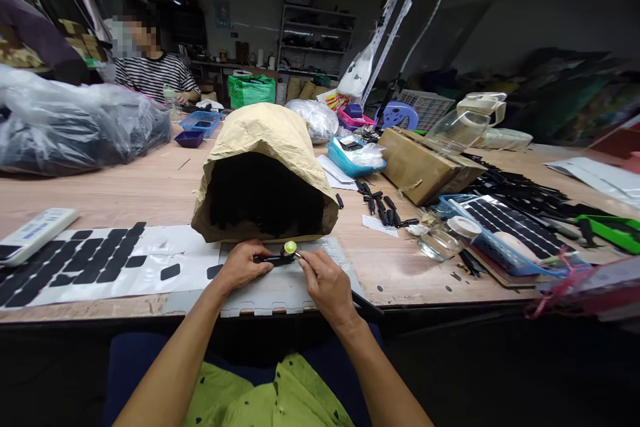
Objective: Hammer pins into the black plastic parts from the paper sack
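My left hand is closed on a small, dark, elongated part lying low over the work surface. My right hand pinches the thin shaft of a small tool with a round yellow-green head. That head is right at the dark part's right end; whether they touch, I cannot tell. Just behind both hands a brown paper bag lies on its side, its dark mouth facing me. Under the hands is a pale grey board at the table's front edge. Left of it, a white sheet carries rows of black rounded stickers.
Black handle-like parts lie right of the bag, near a cardboard box and a glass jar. A blue basket stands further right. Left are a white device and large plastic bags. A person sits opposite.
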The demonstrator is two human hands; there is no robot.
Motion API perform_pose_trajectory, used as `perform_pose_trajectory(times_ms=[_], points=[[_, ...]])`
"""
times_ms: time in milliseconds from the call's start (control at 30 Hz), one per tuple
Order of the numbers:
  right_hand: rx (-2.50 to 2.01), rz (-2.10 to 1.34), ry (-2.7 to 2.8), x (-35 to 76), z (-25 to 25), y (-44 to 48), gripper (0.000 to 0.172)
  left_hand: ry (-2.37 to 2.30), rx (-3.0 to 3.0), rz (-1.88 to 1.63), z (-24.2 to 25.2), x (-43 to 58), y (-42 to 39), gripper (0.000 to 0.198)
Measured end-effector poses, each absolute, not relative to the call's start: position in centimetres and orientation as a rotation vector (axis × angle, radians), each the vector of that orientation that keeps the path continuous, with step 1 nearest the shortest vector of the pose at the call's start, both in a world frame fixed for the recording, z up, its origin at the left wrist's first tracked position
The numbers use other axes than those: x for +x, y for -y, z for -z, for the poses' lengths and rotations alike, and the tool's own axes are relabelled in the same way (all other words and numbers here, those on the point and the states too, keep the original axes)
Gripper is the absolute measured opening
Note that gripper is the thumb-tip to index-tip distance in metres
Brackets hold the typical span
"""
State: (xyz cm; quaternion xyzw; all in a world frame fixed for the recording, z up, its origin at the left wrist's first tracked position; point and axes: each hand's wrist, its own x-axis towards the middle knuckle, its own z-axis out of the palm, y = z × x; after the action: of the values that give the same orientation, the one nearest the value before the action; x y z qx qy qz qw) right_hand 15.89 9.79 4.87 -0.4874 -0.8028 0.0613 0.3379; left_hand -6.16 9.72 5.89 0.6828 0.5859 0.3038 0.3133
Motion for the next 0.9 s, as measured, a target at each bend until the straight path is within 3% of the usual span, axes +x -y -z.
perform_pose_trajectory(times_ms=[400,533,633,733,900], points=[[-1.405,0.118,2.136,18.4,-3.1,-14.1,0.023,-1.590,1.957,-0.749,-5.4,-6.3,-9.8,0.023],[-1.399,0.133,2.169,18.4,-2.9,-13.8,0.020,-1.351,1.937,-0.812,-7.1,-5.1,-7.2,0.022],[-1.419,0.130,2.184,18.3,-3.2,-13.7,0.019,-1.082,1.759,-0.663,-7.5,-3.5,-3.1,0.025],[-1.446,0.142,2.194,18.2,-3.3,-13.7,0.020,-1.040,1.603,-0.448,-5.2,-2.7,0.4,0.027],[-1.453,0.136,2.193,18.1,-3.2,-13.7,0.019,-1.515,1.405,-0.260,1.5,-3.5,1.4,0.036]])
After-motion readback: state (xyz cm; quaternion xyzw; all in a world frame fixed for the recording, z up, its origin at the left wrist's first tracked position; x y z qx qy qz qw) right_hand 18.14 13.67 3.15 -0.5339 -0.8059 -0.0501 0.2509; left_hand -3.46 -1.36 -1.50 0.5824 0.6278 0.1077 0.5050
